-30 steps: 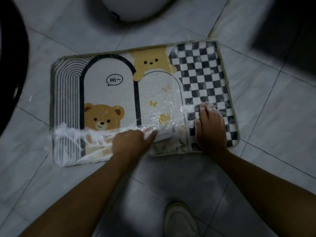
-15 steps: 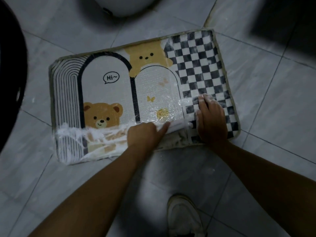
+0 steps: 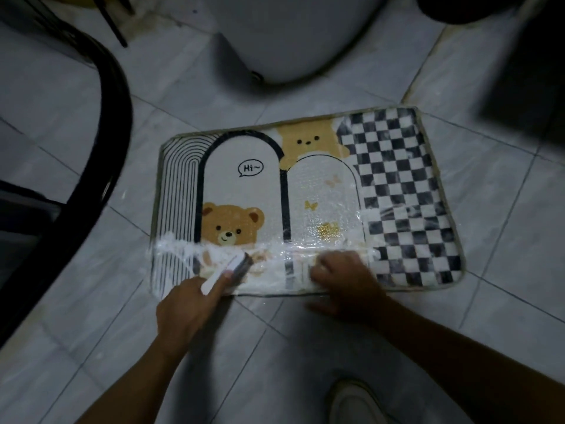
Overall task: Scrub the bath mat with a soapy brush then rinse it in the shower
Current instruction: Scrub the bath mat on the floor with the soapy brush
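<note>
A bath mat (image 3: 397,166) with bears, arches and a black-and-white check lies flat on the tiled floor. White foam covers its near strip. My left hand (image 3: 186,304) grips a brush (image 3: 227,269) with a white handle and dark head, its head on the foamy near-left part below the lower bear. My right hand (image 3: 342,276) rests on the near edge of the mat at its middle, fingers bent and blurred.
A white toilet base (image 3: 293,41) stands just beyond the mat. A black curved rim (image 3: 104,166) fills the left side. A dark object (image 3: 526,81) is at the upper right. My white shoe (image 3: 354,402) is on the grey tiles near me.
My left hand with the brush has moved left along the near strip, from the mat's middle to under the bear. My right hand has shifted left off the check part to the middle.
</note>
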Action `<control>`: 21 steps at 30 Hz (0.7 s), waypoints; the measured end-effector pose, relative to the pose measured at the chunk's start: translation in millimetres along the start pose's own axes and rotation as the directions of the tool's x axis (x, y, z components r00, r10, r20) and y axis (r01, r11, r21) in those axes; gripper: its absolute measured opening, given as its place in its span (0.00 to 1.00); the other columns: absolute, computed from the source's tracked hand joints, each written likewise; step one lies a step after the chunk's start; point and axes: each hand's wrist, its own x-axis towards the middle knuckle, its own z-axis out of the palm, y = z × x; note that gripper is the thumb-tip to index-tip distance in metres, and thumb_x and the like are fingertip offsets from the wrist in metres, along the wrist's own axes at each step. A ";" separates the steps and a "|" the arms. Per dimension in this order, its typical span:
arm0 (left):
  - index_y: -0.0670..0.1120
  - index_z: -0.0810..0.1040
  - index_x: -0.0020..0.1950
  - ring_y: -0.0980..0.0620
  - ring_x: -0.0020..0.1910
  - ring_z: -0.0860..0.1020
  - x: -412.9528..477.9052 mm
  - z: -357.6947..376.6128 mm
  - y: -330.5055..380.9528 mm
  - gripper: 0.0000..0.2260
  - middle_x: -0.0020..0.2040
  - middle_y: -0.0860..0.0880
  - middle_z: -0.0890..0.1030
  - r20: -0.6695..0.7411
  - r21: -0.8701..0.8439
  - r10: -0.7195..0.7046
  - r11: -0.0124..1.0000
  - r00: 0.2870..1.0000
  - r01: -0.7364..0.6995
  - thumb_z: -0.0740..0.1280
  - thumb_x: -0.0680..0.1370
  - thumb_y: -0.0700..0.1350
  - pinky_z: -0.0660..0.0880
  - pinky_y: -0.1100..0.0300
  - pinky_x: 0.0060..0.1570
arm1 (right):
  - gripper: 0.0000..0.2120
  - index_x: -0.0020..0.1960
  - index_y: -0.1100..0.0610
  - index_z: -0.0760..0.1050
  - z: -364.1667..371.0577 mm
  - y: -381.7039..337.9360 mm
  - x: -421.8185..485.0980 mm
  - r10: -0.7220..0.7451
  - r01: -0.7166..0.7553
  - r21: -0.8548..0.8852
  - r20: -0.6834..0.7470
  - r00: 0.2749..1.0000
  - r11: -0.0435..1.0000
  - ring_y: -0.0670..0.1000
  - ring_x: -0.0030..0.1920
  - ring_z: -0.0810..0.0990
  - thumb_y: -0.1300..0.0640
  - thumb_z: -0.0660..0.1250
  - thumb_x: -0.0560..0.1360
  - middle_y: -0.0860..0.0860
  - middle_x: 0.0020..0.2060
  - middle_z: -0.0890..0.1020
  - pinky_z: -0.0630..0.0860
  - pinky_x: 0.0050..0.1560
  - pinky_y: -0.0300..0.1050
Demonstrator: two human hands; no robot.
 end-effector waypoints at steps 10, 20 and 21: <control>0.60 0.76 0.53 0.60 0.38 0.79 -10.3 24.3 15.7 0.04 0.40 0.58 0.81 0.069 -0.001 0.263 0.965 0.962 -0.263 0.67 0.79 0.57 0.78 0.63 0.38 | 0.01 0.47 0.47 0.78 -25.6 21.1 22.1 -0.342 0.360 -0.174 0.125 0.931 0.917 0.48 0.47 0.71 0.51 0.70 0.76 0.48 0.49 0.77 0.71 0.45 0.47; 0.53 0.78 0.59 0.54 0.53 0.79 -61.5 107.3 180.3 0.19 0.55 0.54 0.81 0.240 -0.355 0.361 0.896 0.901 -0.265 0.57 0.79 0.63 0.76 0.57 0.54 | 0.13 0.51 0.48 0.83 -114.1 188.6 -45.5 -0.157 0.191 -0.216 0.164 0.974 0.958 0.55 0.47 0.80 0.45 0.62 0.80 0.53 0.54 0.80 0.80 0.41 0.49; 0.53 0.78 0.54 0.56 0.47 0.79 -60.0 104.7 190.2 0.17 0.50 0.54 0.81 0.272 -0.387 0.395 0.880 0.878 -0.276 0.58 0.80 0.62 0.75 0.60 0.48 | 0.12 0.49 0.48 0.83 -121.8 197.3 -48.1 -0.113 0.162 -0.222 0.217 0.970 0.962 0.55 0.45 0.79 0.43 0.63 0.78 0.53 0.52 0.79 0.80 0.40 0.50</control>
